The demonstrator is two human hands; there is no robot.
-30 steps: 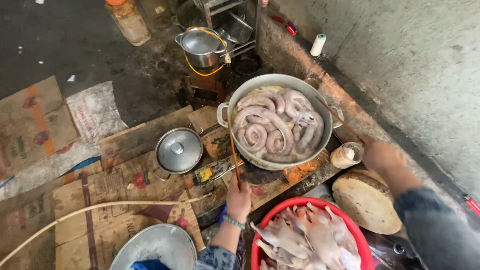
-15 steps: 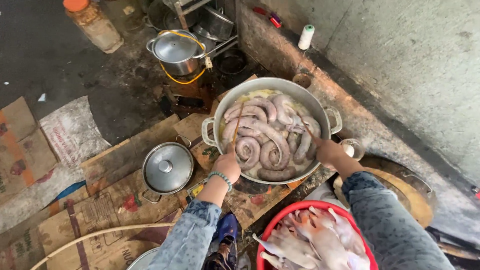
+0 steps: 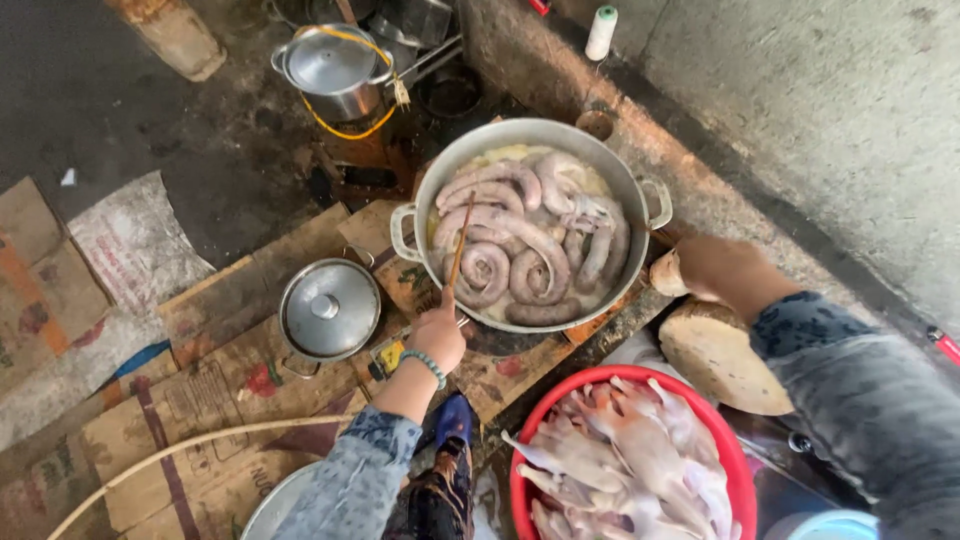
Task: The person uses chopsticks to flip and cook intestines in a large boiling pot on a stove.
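The left hand [image 3: 437, 338] is gripping the near end of a pair of wooden chopsticks [image 3: 459, 250], fingers closed tight round them just at the front rim of the big metal pot [image 3: 640, 205]. The sticks are running up and away from the hand, leaning a touch to the right, their long axis pointing from the pot's near edge toward its middle. The far tips are sitting down among the pale sausage coils [image 3: 525, 235], which are packed in loops across the whole pot, so the coils are lying straight ahead of the left hand, along the line of the sticks.

The right hand [image 3: 712, 268] is hovering out beside the pot's right handle, just off the rim, above a round wooden chopping block [image 3: 722, 350]. Its fingers are curled round something pale, but I cannot tell what it is, nor how firmly it is being held. Of the two, the left hand is plainly the nearer to the sausages.

Down in front, a red basin [image 3: 735, 460] is holding plucked birds. Off to the left, a smaller lidded pot [image 3: 328, 310] is resting on flattened cardboard [image 3: 190, 400], and another lidded steel pot [image 3: 335, 68] is sitting farther back on the dark floor.
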